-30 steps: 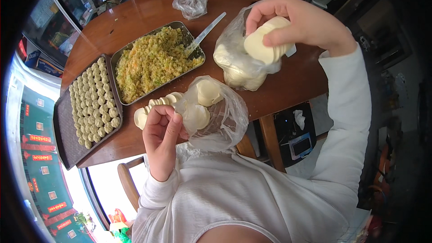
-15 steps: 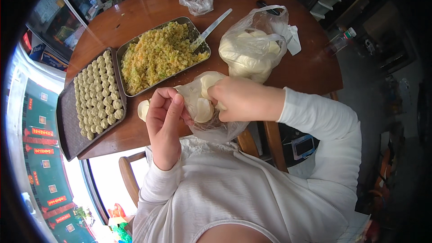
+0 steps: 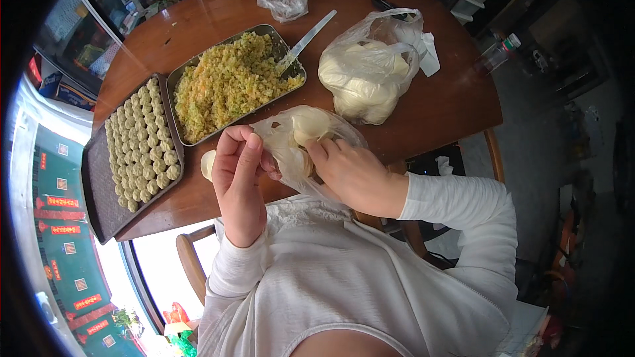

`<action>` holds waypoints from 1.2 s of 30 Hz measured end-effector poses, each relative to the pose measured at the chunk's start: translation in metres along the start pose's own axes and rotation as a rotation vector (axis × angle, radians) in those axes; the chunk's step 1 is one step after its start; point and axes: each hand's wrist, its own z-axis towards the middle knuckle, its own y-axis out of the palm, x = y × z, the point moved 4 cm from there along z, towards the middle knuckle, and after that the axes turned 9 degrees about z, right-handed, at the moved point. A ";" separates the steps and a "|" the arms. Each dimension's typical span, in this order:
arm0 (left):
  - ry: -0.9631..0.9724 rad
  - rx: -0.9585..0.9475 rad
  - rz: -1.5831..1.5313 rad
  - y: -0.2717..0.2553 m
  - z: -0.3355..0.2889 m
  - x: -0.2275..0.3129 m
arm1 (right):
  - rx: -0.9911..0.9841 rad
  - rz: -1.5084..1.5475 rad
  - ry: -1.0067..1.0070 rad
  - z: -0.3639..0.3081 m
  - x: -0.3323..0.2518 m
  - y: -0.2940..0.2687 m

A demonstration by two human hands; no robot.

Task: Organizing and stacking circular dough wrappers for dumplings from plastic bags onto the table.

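Fingers, left hand [image 3: 239, 182]: thumb and index pinch the edge of a small clear bag [image 3: 286, 155], likely to keep its mouth spread.
Fingers, right hand [image 3: 360, 175]: reaching into that bag, against round dough wrappers [image 3: 309, 122]; tips hidden, so cannot tell whether they grasp any.
Small bag: at the near edge of the table [image 3: 456, 102], close to the body, presumably for two-handed handling; resting or lifted, unclear.
Loose wrapper [image 3: 208, 164]: on the table, partly behind the left hand; more may lie hidden there.
Filling [image 3: 228, 82]: heaped in a metal tray, spatula [image 3: 311, 38] leaning on the rim, handle outward, handy for gripping; blade end buried.
Dumplings [image 3: 142, 142]: packed close at one side of a dark tray [image 3: 99, 188], apparently to save space.
Large bag [image 3: 370, 86]: pale contents blurred by film; dark object [image 3: 381, 3] behind, unidentifiable.
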 end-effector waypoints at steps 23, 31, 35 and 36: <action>0.000 0.031 -0.007 -0.005 0.010 -0.001 | 0.072 0.464 -0.025 -0.012 0.023 0.000; 0.042 -0.022 0.098 0.010 0.001 -0.007 | -0.081 0.185 0.084 -0.023 0.030 -0.019; 0.076 -0.086 0.151 0.022 -0.002 -0.009 | -0.221 0.091 0.174 -0.031 0.044 -0.018; 0.089 -0.088 0.172 0.026 -0.003 -0.008 | -0.178 0.102 0.147 -0.034 0.044 -0.022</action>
